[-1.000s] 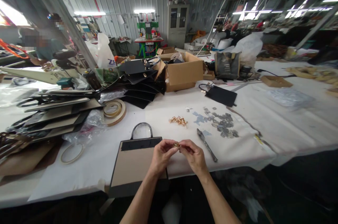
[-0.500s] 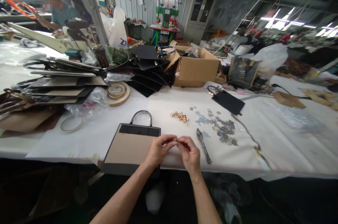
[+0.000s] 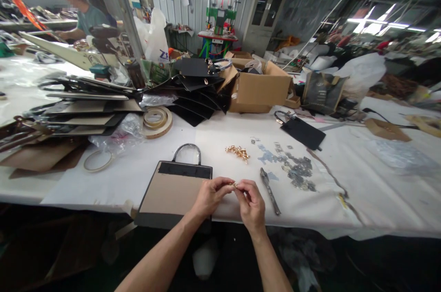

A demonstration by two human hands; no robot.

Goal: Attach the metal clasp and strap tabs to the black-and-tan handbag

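My left hand (image 3: pixel 209 196) and my right hand (image 3: pixel 252 201) meet over the table's front edge, both pinching a small gold metal fitting (image 3: pixel 234 185) between their fingertips. Just left of them lies a flat bag panel (image 3: pixel 174 192), tan with a black band and a loop handle. Behind my hands lies a small heap of gold fittings (image 3: pixel 237 152). A pair of pliers (image 3: pixel 269 191) lies right of my right hand, with scattered grey metal pieces (image 3: pixel 296 172) beyond it.
Rolls of tape (image 3: pixel 156 121), a tape ring (image 3: pixel 98 160), stacked bag panels (image 3: pixel 79 110), an open cardboard box (image 3: pixel 259 88) and a black pouch (image 3: pixel 302 131) crowd the white table. A person (image 3: pixel 82 12) works at the far left.
The view has shifted a little; my hands keep working the gold fitting in the same spot by the front edge. Nothing on the table has moved.
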